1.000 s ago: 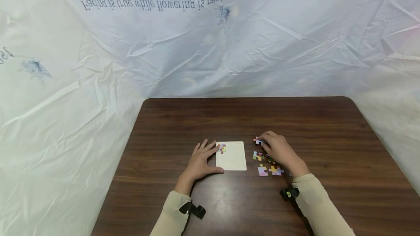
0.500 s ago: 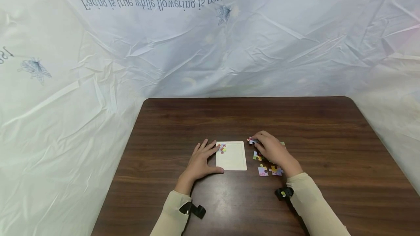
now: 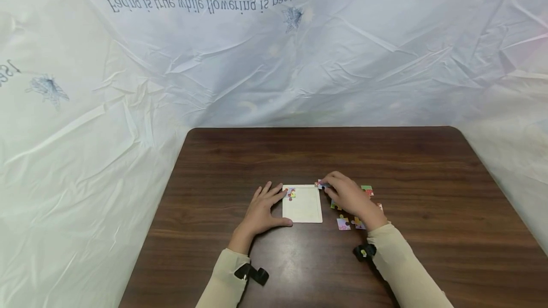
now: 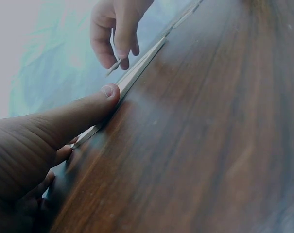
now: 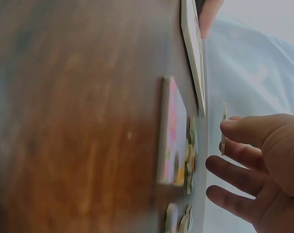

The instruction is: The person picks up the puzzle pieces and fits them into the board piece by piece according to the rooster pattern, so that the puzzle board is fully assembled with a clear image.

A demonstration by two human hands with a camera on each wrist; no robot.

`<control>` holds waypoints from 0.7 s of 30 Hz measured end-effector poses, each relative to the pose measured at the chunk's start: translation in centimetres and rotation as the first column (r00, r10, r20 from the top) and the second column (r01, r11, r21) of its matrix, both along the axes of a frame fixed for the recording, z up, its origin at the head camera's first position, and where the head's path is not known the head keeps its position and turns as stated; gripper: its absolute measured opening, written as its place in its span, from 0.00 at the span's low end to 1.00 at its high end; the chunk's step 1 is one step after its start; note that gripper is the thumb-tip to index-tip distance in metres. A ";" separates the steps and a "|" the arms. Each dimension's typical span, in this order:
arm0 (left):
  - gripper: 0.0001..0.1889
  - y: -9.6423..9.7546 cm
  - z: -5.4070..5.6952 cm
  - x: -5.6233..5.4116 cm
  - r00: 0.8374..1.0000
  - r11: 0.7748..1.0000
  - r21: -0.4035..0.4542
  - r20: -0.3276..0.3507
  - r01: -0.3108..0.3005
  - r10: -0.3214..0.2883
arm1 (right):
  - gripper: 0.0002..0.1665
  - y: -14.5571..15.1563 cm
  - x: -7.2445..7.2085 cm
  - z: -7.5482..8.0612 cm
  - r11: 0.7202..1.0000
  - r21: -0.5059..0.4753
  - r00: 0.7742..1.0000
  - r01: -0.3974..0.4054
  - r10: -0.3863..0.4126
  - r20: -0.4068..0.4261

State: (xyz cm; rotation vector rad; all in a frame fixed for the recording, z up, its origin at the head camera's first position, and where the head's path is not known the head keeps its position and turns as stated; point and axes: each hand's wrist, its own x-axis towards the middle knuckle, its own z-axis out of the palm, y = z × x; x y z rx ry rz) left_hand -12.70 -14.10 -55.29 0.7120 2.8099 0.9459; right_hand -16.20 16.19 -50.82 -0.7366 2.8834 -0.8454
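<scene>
A cream square puzzle tray lies on the table, with one colourful jigsaw piece in its far left corner. My left hand rests at the tray's left side, fingers spread; its thumb touches the near edge, as the left wrist view shows. Over the tray's far right corner, my right hand pinches another jigsaw piece between thumb and fingers. In the right wrist view this puzzle piece is seen edge-on, raised above the table.
To the tray's right lie several loose pieces, among them a pink-and-lilac piece and a green-and-red piece; the right hand and forearm partly cover the group. A brown wooden table carries everything, with a pale printed sheet hanging behind.
My right hand has moved left with the pinched jigsaw piece, from above the loose pieces to the tray's far right corner, uncovering pieces behind it. The left hand stays in place.
</scene>
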 end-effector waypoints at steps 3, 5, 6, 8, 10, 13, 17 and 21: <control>0.52 0.0 0.1 -0.1 1.000 1.000 -0.004 0.001 0.000 0.000 | 0.13 -0.5 0.0 0.1 1.000 0.005 1.000 -0.005 0.005 0.006; 0.52 0.0 0.0 -0.1 1.000 1.000 -0.010 -0.001 0.001 -0.001 | 0.13 -0.8 0.0 0.1 1.000 0.007 1.000 -0.008 0.007 0.009; 0.52 0.0 0.0 -0.1 1.000 1.000 -0.009 0.001 0.002 -0.002 | 0.14 -1.0 0.0 0.1 1.000 0.006 1.000 -0.010 0.010 0.011; 0.52 0.0 0.0 -0.1 1.000 1.000 -0.008 0.006 0.002 -0.002 | 0.14 -1.4 0.0 0.1 1.000 0.006 1.000 -0.018 0.018 0.018; 0.52 0.0 0.0 -0.1 1.000 1.000 -0.006 0.003 0.003 -0.003 | 0.14 -1.8 0.0 0.1 1.000 0.003 0.999 -0.027 0.027 0.024; 0.51 0.0 0.1 -0.1 1.000 1.000 -0.006 0.005 0.002 -0.002 | 0.15 -2.4 -0.1 0.2 0.999 -0.001 0.999 -0.041 0.041 0.035; 0.51 0.0 0.0 0.0 1.000 1.000 -0.004 0.010 0.001 -0.001 | 0.15 -3.1 -0.1 0.3 0.998 -0.010 0.997 -0.063 0.063 0.045; 0.51 -0.1 -0.1 -0.1 1.000 1.000 0.011 0.000 0.004 -0.004 | 0.14 -4.0 -0.1 0.5 0.997 -0.009 0.995 -0.081 0.082 0.051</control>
